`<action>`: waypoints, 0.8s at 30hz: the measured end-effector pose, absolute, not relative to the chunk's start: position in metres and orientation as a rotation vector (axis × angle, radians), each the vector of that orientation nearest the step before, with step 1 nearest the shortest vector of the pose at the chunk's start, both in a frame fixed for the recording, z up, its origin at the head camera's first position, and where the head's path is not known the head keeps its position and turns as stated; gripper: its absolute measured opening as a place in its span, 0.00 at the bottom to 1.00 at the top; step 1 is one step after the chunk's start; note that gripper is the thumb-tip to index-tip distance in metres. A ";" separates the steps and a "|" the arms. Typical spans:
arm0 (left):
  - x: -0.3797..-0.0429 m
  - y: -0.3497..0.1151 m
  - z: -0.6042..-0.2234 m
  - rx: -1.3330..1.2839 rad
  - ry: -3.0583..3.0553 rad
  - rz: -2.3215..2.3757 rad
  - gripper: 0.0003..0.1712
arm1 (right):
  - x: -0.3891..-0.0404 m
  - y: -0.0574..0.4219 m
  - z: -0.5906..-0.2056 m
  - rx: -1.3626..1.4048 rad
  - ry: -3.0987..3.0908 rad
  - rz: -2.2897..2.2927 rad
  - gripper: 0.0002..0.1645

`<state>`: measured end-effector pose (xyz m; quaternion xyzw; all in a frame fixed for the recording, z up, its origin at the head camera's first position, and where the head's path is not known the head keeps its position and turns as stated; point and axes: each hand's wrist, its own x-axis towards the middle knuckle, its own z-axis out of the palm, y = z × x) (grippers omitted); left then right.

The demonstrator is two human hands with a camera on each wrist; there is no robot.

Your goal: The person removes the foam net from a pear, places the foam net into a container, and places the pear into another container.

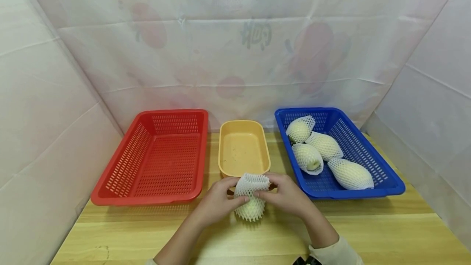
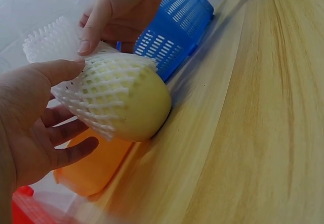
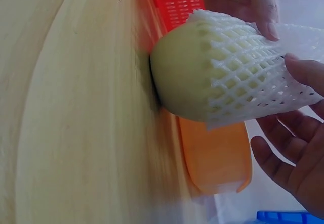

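Pinching the foam net (image 1: 252,184) between thumbs and partly hidden fingers, the left hand (image 1: 219,199) and right hand (image 1: 286,191) flank a pale fruit (image 2: 148,105), standing midway between the table's (image 1: 257,244) left and right edges. It looks firm, smooth, bruisable: best cupped around its bulge; the net seems light, stretchy. Beyond sits a yellow tray (image 1: 244,150).

The person's left hand (image 1: 219,198) and right hand (image 1: 288,194) face each other, each pinching between thumb (image 1: 239,202) and fingers (image 1: 229,182); both forearms (image 1: 185,232) reach forward and inward.

Fruit (image 2: 148,105) partly hidden under netting (image 2: 104,88)
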<state>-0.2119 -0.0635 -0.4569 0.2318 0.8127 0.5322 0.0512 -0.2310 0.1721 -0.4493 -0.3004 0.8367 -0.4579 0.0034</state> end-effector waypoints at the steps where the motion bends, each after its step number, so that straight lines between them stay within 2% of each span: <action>1: -0.212 -0.064 -0.457 0.708 2.472 1.624 0.23 | -0.231 0.172 -0.449 -0.943 2.620 -1.446 0.12; 6: -0.212 -0.064 -0.458 0.710 2.485 1.646 0.22 | -0.230 0.171 -0.447 -0.947 2.607 -1.483 0.12; 18: -0.213 -0.064 -0.456 0.704 2.548 1.680 0.15 | -0.231 0.174 -0.450 -0.874 2.573 -1.421 0.19; 24: -0.212 -0.064 -0.454 0.705 2.556 1.696 0.15 | -0.231 0.173 -0.450 -0.900 2.570 -1.432 0.18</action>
